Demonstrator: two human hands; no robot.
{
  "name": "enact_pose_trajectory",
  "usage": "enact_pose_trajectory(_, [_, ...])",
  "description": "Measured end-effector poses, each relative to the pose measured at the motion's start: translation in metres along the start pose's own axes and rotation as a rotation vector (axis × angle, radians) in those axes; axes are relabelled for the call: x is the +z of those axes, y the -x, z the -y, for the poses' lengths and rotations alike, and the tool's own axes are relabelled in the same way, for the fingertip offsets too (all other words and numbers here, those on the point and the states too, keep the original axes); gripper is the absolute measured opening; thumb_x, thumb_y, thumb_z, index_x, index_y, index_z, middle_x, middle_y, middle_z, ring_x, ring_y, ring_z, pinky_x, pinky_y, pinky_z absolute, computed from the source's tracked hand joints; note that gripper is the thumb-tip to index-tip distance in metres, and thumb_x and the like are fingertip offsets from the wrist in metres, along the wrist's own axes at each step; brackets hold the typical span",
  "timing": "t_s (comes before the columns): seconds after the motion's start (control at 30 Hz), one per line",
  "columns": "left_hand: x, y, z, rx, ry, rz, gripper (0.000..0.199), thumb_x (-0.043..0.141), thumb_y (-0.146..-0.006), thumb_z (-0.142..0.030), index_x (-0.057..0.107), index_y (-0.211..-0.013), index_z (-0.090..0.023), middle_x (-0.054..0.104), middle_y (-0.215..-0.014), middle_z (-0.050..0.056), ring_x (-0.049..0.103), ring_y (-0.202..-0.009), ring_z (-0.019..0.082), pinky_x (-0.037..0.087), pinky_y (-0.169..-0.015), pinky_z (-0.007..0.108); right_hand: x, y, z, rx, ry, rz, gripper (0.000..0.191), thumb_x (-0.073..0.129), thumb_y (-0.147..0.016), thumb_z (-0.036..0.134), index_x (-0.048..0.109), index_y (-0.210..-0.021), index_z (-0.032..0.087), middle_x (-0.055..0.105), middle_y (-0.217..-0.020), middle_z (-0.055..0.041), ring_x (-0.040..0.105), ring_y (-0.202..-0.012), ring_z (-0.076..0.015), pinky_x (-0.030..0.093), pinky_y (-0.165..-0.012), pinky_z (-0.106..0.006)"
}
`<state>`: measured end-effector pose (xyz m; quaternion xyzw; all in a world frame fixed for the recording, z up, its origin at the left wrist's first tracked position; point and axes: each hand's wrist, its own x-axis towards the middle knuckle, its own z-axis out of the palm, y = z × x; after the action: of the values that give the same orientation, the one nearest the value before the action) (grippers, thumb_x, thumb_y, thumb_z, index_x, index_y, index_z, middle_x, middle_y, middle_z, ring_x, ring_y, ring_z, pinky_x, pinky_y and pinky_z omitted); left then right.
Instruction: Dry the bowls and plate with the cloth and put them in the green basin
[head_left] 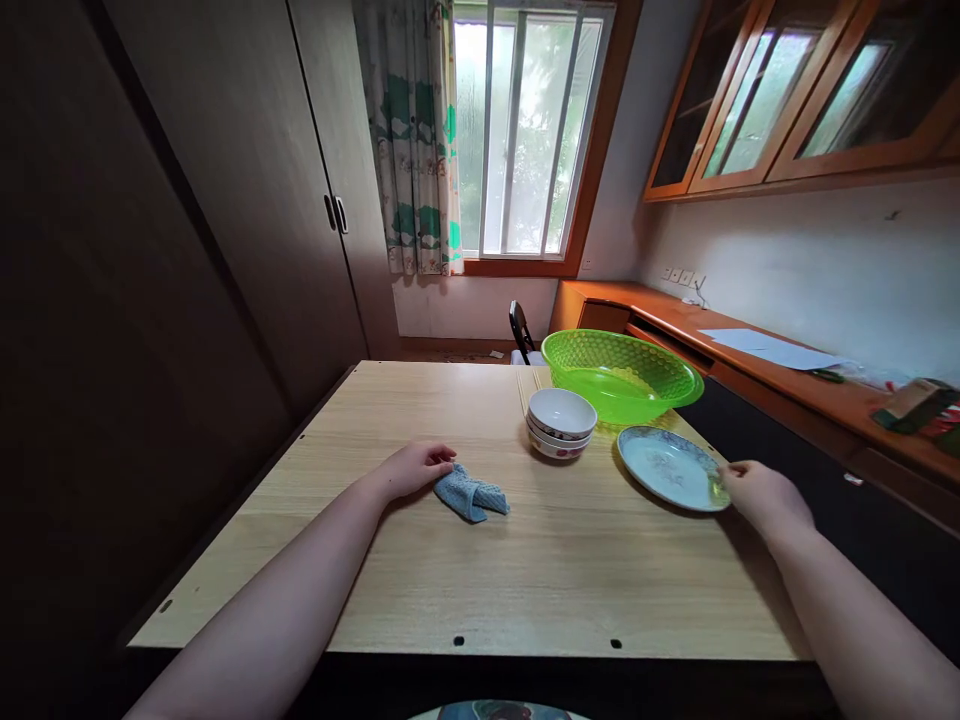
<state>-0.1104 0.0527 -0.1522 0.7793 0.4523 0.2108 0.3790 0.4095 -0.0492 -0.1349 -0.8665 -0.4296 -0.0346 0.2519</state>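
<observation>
Pinches the plate (667,466) on the table (540,590) by its right rim with the right hand (769,498), likely the handiest hold, near bowls (561,428) probably nested to save room, and curls the left hand (411,470) against the cloth (466,490), too hidden to tell whether gripping.

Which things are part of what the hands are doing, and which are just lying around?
Part of the job:
- blue cloth, touching the left hand
- plate, with the right hand at its rim
- perhaps the stacked bowls and green basin, though neither hand touches them

Just lying around, I think:
- papers on the orange desk
- chair
</observation>
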Motion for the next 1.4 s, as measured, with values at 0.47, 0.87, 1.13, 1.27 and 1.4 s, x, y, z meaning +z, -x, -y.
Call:
enact_pose_trajectory(0.47, [0.008, 0.004, -0.009, 0.072, 0.339, -0.102, 0.024, 0.071, -0.070, -0.039, 0.064, -0.079, -0.018, 0.063, -0.074, 0.002, 0.055, -0.072, 0.017, 0.043, -0.067, 0.029, 0.027, 0.157, 0.224, -0.753, -0.115, 0.645, 0.045, 0.074, -0.070, 0.037, 0.067, -0.110, 0.018, 0.069, -0.106, -0.0158, 0.065, -0.095, -0.0297, 0.048, -0.079, -0.038])
enact_pose_trajectory(0.87, [0.008, 0.008, -0.014, 0.032, 1.150, 0.001, 0.031, 0.077, -0.064, -0.024, 0.065, -0.092, -0.018, 0.066, -0.084, 0.002, 0.060, -0.070, 0.012, 0.045, -0.063, 0.022, 0.104, 0.144, 0.229, -0.361, -1.304, 0.688, 0.025, 0.065, -0.069, 0.026, 0.057, -0.092, 0.019, 0.063, -0.090, -0.0022, 0.061, -0.084, -0.0163, 0.050, -0.078, -0.030])
enact_pose_trajectory(1.13, [0.035, 0.010, -0.033, 0.065, 1.066, 0.034, 0.044, 0.085, -0.058, -0.018, 0.071, -0.099, -0.018, 0.071, -0.092, 0.005, 0.065, -0.079, 0.015, 0.048, -0.071, 0.025, 0.078, 0.159, 0.221, -0.715, -1.168, 0.365, 0.020, 0.057, -0.079, 0.020, 0.059, -0.099, 0.021, 0.062, -0.094, -0.0040, 0.060, -0.086, -0.0152, 0.050, -0.077, -0.028])
enact_pose_trajectory(1.27, [0.038, 0.005, -0.026, 0.065, 0.935, -0.093, 0.033, 0.081, -0.063, -0.027, 0.072, -0.094, -0.018, 0.072, -0.097, 0.007, 0.065, -0.085, 0.018, 0.050, -0.080, 0.031, 0.082, 0.149, 0.221, -0.601, -1.115, 0.251, 0.025, 0.057, -0.084, 0.027, 0.057, -0.108, 0.020, 0.063, -0.095, -0.0052, 0.060, -0.080, -0.0149, 0.052, -0.071, -0.028])
enact_pose_trajectory(1.4, [0.034, -0.004, -0.007, 0.026, 0.256, -0.210, 0.036, 0.068, -0.073, -0.026, 0.071, -0.107, -0.017, 0.070, -0.112, 0.011, 0.064, -0.101, 0.024, 0.047, -0.093, 0.037, 0.097, 0.136, 0.222, -0.577, -0.872, 0.272, 0.037, 0.056, -0.081, 0.020, 0.056, -0.117, 0.016, 0.064, -0.107, -0.0100, 0.061, -0.096, -0.0199, 0.050, -0.087, -0.037])
